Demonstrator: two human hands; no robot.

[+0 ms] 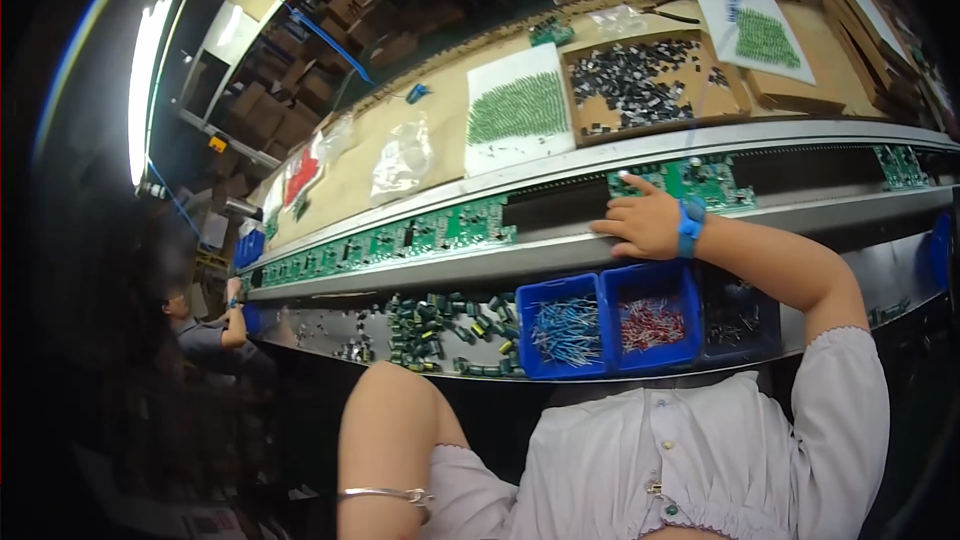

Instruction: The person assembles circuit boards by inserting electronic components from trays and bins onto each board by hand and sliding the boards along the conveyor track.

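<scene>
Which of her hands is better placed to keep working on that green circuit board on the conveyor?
The right hand: its fingers already rest on the green circuit board. The left arm is bent low near her body, its hand out of sight.

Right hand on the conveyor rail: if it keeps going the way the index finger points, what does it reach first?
The right hand points up and left onto the green circuit board; its fingertip looks to be at that board's near-left corner already. Beyond that lie the far rail and the white sheet of green parts. Depth is uncertain.
</scene>
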